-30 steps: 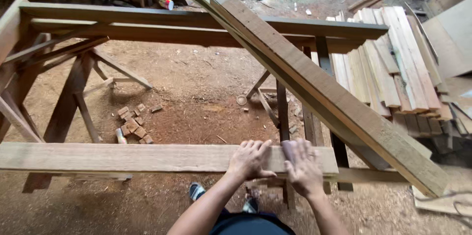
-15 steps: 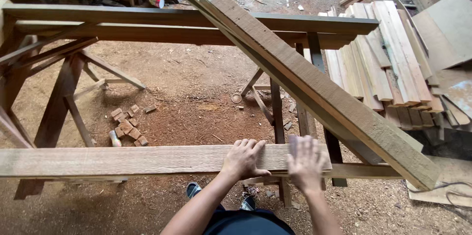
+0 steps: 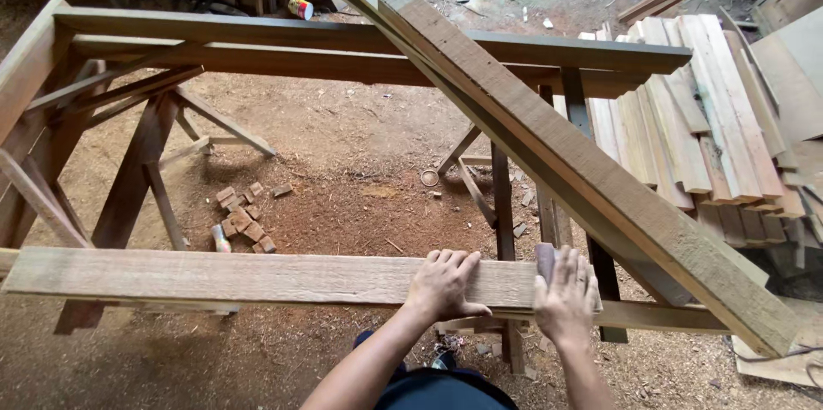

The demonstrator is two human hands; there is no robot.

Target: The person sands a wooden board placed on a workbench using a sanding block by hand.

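Left hand (image 3: pixel 444 283) flat on the plank (image 3: pixel 257 278), fingers spread, no grip closed. Right hand (image 3: pixel 566 297) pressed over the plank's right end, perhaps on a small block; cannot tell. Plank across the wooden frame (image 3: pixel 343 41), below the slanted beam (image 3: pixel 591 178). Surface rough, work apparently early.

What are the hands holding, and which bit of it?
Both hands press the long plank near its right end: left hand flat on top, right hand over the end itself.
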